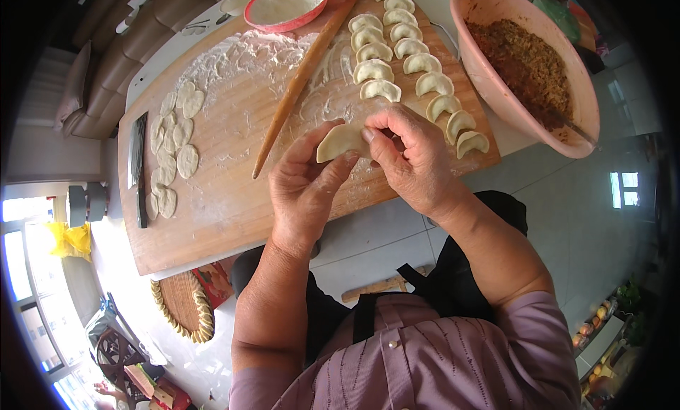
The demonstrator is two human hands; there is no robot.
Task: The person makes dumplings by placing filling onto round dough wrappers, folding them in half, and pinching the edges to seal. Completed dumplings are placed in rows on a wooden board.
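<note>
Between both hands, above the near edge of the wooden board, is a folded half-moon dumpling. My left hand holds its left end, thumb in front and fingers behind. At the right end, the thumb and index finger of my right hand pinch the dough edge. Any filling inside is hidden. Just beyond my right hand, shaped dumplings stand in two rows on the board. A tapered wooden rolling pin lies slantwise past my left hand. Flat round dough wrappers overlap at the board's left.
A cleaver lies along the left edge. Behind the board's flour patch stands a red bowl of flour. A pink basin with brown minced filling stands right. Lower left, more dumplings ring a round tray.
</note>
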